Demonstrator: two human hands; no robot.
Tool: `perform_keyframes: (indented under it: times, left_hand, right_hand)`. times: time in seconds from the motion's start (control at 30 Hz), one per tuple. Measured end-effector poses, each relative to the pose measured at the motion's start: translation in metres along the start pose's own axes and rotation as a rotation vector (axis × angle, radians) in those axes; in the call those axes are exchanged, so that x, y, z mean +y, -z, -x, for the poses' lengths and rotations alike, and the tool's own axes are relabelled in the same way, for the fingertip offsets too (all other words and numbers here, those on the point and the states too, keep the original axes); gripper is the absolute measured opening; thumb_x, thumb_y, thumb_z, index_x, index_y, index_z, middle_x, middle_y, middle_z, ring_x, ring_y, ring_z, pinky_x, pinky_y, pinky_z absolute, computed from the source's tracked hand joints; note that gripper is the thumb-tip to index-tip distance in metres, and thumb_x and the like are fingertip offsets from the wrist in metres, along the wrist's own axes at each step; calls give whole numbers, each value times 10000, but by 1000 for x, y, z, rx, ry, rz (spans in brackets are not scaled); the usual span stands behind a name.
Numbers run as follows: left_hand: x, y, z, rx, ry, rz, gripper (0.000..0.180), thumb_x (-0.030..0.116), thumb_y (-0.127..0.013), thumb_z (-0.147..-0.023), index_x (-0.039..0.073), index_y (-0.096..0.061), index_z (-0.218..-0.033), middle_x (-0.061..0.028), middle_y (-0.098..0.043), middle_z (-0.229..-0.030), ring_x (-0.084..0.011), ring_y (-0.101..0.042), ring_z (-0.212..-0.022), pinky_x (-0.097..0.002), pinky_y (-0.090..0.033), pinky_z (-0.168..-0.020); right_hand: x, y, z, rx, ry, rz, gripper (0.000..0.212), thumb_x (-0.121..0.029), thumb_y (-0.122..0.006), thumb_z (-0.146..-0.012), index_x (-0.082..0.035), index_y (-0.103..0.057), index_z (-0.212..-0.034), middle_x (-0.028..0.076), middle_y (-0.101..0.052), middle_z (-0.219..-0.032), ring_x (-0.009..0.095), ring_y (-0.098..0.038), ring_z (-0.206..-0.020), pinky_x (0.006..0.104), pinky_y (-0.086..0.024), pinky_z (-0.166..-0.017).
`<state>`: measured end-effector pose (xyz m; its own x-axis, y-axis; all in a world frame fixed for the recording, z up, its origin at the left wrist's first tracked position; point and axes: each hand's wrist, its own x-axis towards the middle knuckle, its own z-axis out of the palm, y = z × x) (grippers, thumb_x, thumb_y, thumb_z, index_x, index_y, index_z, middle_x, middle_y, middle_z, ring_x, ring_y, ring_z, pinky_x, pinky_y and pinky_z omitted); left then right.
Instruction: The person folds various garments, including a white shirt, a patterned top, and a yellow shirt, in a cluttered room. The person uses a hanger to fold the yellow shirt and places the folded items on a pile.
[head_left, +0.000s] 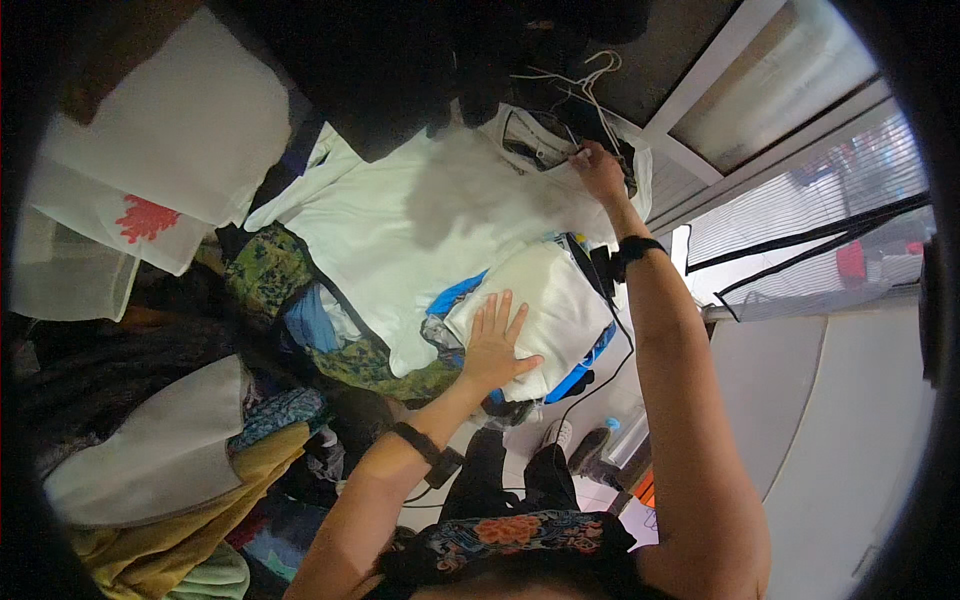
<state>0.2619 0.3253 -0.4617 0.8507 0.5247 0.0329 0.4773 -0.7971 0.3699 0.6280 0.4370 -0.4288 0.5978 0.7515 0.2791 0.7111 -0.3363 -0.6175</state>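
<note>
We locate the white shirt at the upper centre of the view, spread over a heap of other textiles. Its neckline lies toward the upper right, and a dark shadow falls across its upper part. We find the right hand at the neckline, with the arm extended and the fingers closed to a narrow pinch on the collar edge. A pale wire hanger lies just beyond these fingers; we cannot tell whether the fingers also grip part of it.

We find the left hand wide, palm down, fingers spread, pressing flat on a white folded cloth. This cloth lies near the lower right part of the shirt, and blue material projects from beneath its edges. We cannot tell whether cloth and shirt are joined.

We note camouflage fabric along the left edge of the shirt, with a light blue cloth beside it. At lower left, we identify a grey-white cloth next to a yellow cloth. We see a black band on the right wrist and another on the left.
</note>
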Motion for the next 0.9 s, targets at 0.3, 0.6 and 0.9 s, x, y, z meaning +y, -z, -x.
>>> perform_keyframes:
  times: [0.3, 0.6, 0.9]
  left_hand:
    - [0, 14, 20, -105, 64, -27, 995, 673, -602, -799, 136, -241, -1556, -185, -73, -1631, -396, -43, -1501, -535, -98, -1193]
    - [12, 7, 73, 69, -5, -67, 975, 641, -677, -749, 145, -343, -1519, -187, -188, -1606, -378, -110, -1495, -543, -131, -1185]
    - [76, 17, 96, -328, 427, 170, 818, 554, -704, -763, 109, -498, -1417, -132, -424, -1497, -352, -386, -1357, -463, -255, -1145]
  right_hand:
    - [-139, 87, 113, 0, 674, -102, 158, -182, -697, -881, -108, -738, -1015, 104, -647, -753, 273, -638, -604, 366, -491, -535]
    - [-229, 289, 201, 245, 886, -363, 165, -94, -607, -911, 19, -728, -908, 133, -713, -796, 200, -539, -534, 296, -490, -609]
    - [-227, 532, 246, 612, 627, -235, 364, -194, -445, -1061, 84, -681, -1058, 146, -701, -1084, 202, -642, -999, 302, -488, -883]
